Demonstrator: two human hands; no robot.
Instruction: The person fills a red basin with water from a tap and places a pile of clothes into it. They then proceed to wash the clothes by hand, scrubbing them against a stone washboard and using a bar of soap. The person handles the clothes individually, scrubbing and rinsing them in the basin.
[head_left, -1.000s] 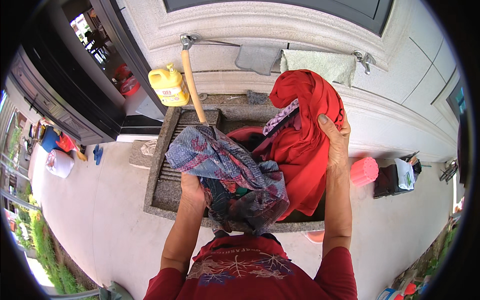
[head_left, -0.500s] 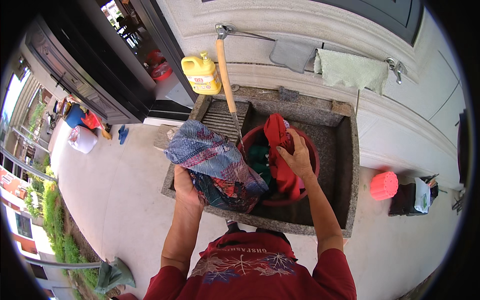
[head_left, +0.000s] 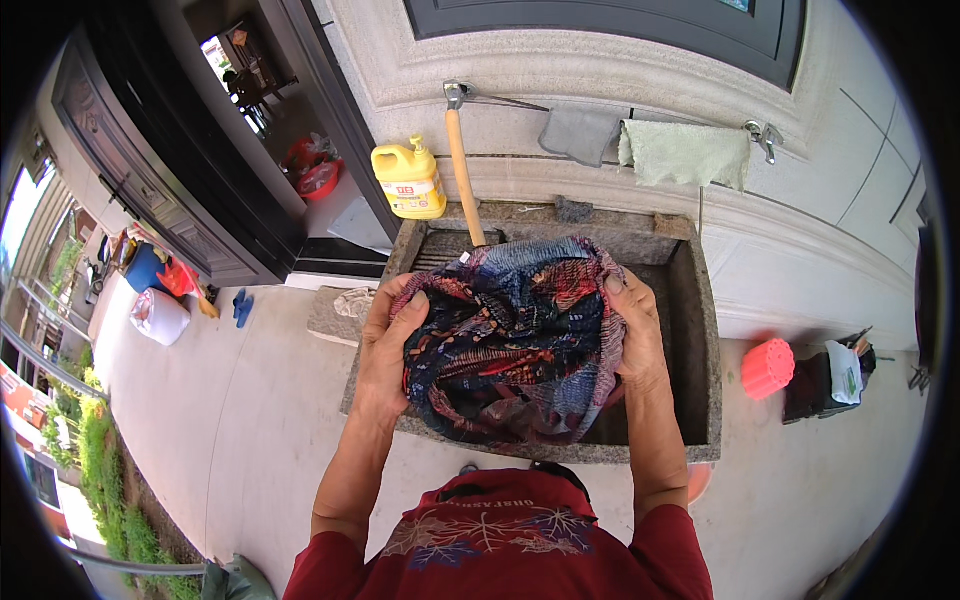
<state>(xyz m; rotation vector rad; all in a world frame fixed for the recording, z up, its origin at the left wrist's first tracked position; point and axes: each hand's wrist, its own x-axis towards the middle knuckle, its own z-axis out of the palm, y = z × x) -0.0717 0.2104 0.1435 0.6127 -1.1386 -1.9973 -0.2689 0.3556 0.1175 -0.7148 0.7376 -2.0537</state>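
Note:
A patterned garment [head_left: 510, 340] in dark blue, red and grey is spread between both hands above the stone sink [head_left: 712, 380]. My left hand [head_left: 390, 335] grips its left edge, thumb on top. On the opposite edge my right hand [head_left: 637, 325] is closed in the same way. The cloth bunches and sags in the middle, and its inner side faces up. It hides most of the sink's basin and nearly all of the red tub in it. Behind the cloth, a tan hose [head_left: 462, 180] hangs from the wall tap [head_left: 456, 92]; its lower end is covered.
A yellow pump jug [head_left: 408, 180] stands at the sink's back left corner. A grey cloth [head_left: 580, 135] and a pale green towel [head_left: 686, 153] hang on the wall rail. To the right, a pink bucket [head_left: 768, 369] sits on the floor. An open doorway lies at the back left.
My right hand has left the red cloth in the tub and taken hold of the patterned garment. The garment has moved right and is now stretched open between both hands.

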